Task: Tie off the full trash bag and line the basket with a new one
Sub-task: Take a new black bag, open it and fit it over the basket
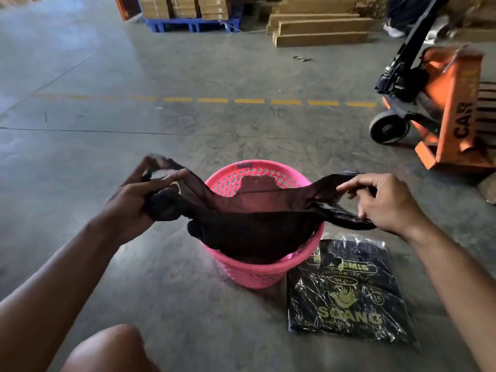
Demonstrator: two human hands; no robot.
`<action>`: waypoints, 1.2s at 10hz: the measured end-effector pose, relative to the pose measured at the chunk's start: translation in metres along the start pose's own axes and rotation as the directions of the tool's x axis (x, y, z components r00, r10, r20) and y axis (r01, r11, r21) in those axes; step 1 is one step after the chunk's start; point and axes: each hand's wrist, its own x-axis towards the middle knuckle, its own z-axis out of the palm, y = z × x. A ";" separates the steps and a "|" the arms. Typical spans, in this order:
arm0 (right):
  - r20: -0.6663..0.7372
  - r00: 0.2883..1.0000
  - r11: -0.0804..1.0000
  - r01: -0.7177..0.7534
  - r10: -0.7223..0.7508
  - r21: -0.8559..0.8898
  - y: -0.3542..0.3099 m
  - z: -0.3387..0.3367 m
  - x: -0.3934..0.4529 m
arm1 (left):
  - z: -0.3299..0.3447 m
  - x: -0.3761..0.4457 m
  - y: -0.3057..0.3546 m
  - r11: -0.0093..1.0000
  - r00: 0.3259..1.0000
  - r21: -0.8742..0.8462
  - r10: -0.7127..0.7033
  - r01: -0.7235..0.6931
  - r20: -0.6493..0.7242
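A pink perforated basket stands on the concrete floor in front of me. A thin black trash bag hangs into it, its mouth stretched wide above the rim. My left hand grips the bag's left handle, bunched up, to the left of the basket. My right hand pinches the right handle just past the basket's right rim. A flat pack of new black bags with gold print lies on the floor right of the basket.
An orange pallet jack stands at the right. Long cardboard boxes and a blue pallet with cartons sit at the back. A dashed yellow line crosses the floor. My knee shows at the bottom.
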 end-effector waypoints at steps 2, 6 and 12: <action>0.096 0.981 0.963 -0.142 0.168 -0.229 0.040 -0.006 -0.011 | -0.047 -0.004 -0.015 0.643 0.998 0.766 -0.037 -0.008 0.042; 0.369 0.910 0.809 0.066 0.192 -0.584 0.065 0.035 -0.053 | -0.089 -0.032 -0.070 0.056 0.948 0.994 -0.301 -0.095 0.107; 0.469 0.722 0.544 -0.692 0.509 0.474 0.105 0.093 0.042 | -0.072 0.057 -0.108 0.888 0.922 0.313 -0.245 0.337 -0.299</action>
